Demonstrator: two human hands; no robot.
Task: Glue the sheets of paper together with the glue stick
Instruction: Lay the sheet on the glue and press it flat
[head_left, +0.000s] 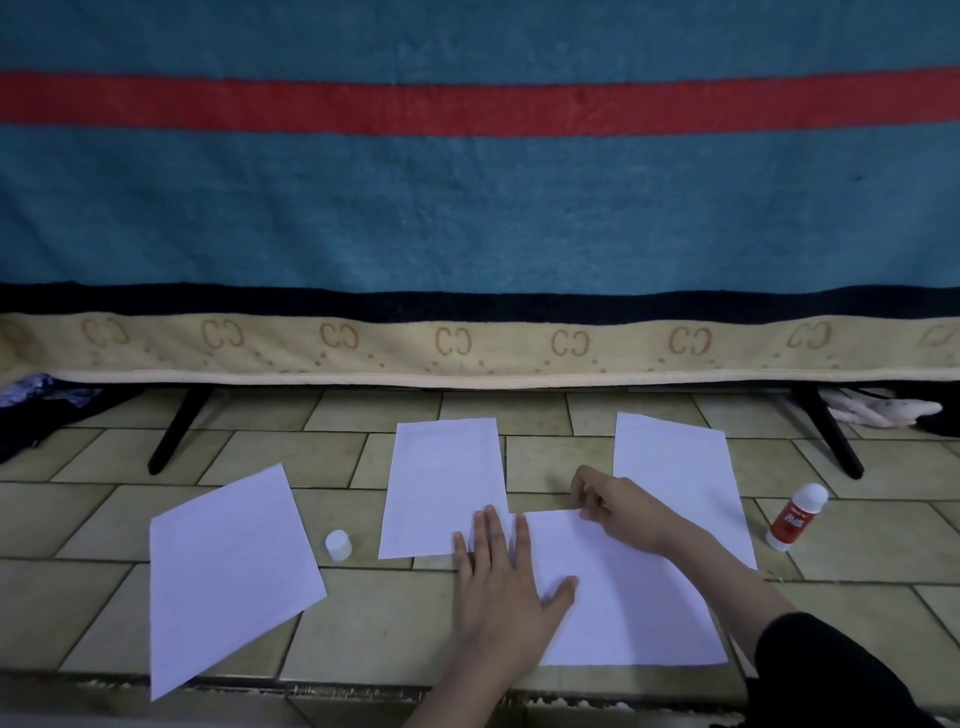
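Paper (618, 597) on tiled floor (363, 623), pressed flat under open left hand (501, 587); far edge pinched by right hand (618, 512). Glue stick (795, 517) lying uncapped nearby.

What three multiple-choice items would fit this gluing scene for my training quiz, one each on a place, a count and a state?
1. Where does the glue stick lie?
A. On the tiled floor, right of the sheets
B. On the middle sheet
C. In the left hand

2. How many white paper sheets show?
A. Two
B. Four
C. Six

3. What state is the glue stick in?
A. Capped, upright
B. Uncapped, lying tilted
C. Held over paper

Answers:
1 A, it rests on the tiles beyond the right sheet.
2 B, four separate sheets lie on the floor.
3 B, its white cap stands apart between the left sheets.
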